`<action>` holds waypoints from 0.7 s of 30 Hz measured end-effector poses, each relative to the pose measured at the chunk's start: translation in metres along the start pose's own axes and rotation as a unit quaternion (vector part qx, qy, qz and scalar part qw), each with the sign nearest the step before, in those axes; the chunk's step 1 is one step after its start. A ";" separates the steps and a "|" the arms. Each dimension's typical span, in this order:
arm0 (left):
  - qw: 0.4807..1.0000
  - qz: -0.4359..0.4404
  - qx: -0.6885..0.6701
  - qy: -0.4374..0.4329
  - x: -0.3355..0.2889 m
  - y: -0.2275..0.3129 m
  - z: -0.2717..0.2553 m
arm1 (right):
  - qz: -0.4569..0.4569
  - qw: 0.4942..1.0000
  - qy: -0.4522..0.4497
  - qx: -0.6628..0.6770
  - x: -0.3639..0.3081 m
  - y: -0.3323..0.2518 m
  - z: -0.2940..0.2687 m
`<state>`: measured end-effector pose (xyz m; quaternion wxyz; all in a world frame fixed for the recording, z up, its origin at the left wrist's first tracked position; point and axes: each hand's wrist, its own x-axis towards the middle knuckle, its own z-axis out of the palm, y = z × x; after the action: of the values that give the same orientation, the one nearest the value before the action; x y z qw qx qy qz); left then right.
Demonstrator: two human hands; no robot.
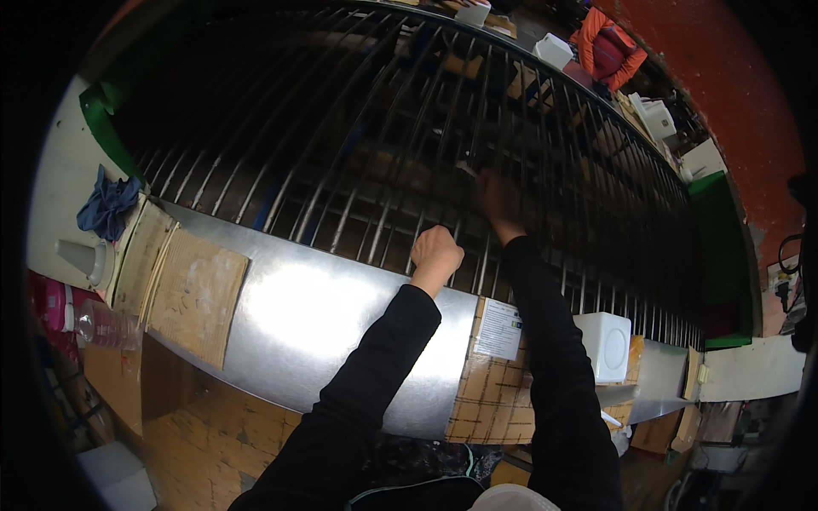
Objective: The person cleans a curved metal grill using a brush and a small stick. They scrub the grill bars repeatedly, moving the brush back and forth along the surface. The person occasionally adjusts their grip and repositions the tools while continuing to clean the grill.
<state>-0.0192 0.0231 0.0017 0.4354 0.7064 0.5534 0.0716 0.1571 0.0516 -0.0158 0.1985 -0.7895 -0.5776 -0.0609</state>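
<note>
My left hand (437, 255) is closed in a fist at the near ends of a row of thin metal rods (379, 226), just past the shiny metal ledge (285, 298). Whatever is inside that fist is hidden. Farther out over the rods, my right hand (498, 200) is dim in shadow, its fingers drawn together. A small pale piece (465, 169) shows at its fingertips, too small and blurred to name. The rods run side by side, away from me, across a dark space.
Cardboard (198, 294) lies on the ledge's left end. A printed sheet (498, 329) and a white box-shaped device (604, 346) sit by my right forearm. Green edging (722, 255) bounds the right side. Blue cloth (109, 203) lies at left; an orange garment (607, 49) is beyond the far edge.
</note>
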 end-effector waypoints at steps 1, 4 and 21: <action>1.000 0.003 0.004 -0.003 0.000 -0.001 0.000 | -0.008 1.000 0.009 0.013 -0.004 0.001 -0.002; 1.000 0.015 0.006 0.017 0.000 0.000 0.000 | -0.015 0.999 -0.001 0.038 -0.002 0.003 -0.005; 0.999 0.021 -0.006 0.043 -0.003 -0.002 -0.005 | 0.004 0.999 0.028 0.019 0.005 -0.010 0.007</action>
<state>-0.0249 0.0235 0.0043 0.4137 0.7117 0.5561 0.1142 0.1487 0.0612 -0.0183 0.2301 -0.7858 -0.5697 -0.0714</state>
